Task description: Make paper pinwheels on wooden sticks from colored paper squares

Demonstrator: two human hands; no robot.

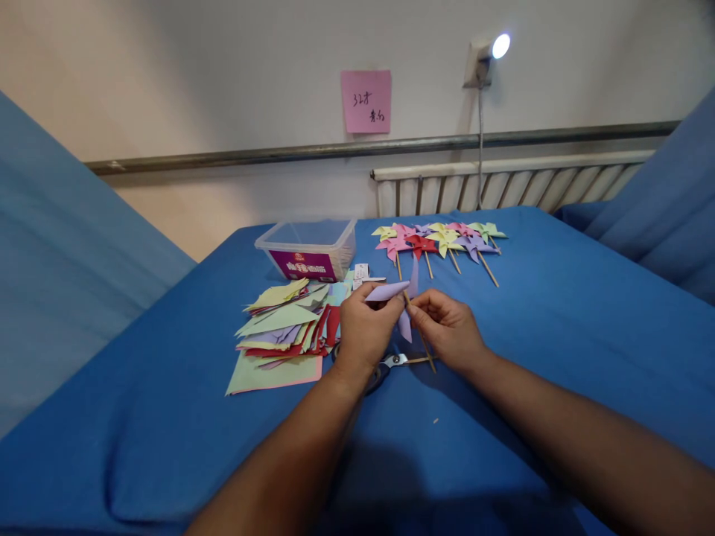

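Between my two hands is a purple paper pinwheel [387, 291]. My left hand [366, 320] is closed on its folded paper blades. With thumb and fingers my right hand [447, 324] pinches a thin wooden stick [427, 350], whose upper end meets the pinwheel's middle. Whether a pin joins them I cannot make out. Below the hands lie scissors [394, 360] with dark handles, partly hidden by my left wrist. To the left, a loose stack of coloured paper pieces [284, 327] reaches close to my left hand.
A clear plastic box [306, 249] with a purple label stands behind the paper stack. Finished pinwheels on sticks [445, 240] lie at the back of the blue-covered table [184, 417]. A small white box [361, 272] sits beyond my left hand. Blue curtains [61, 246] hang at both sides.
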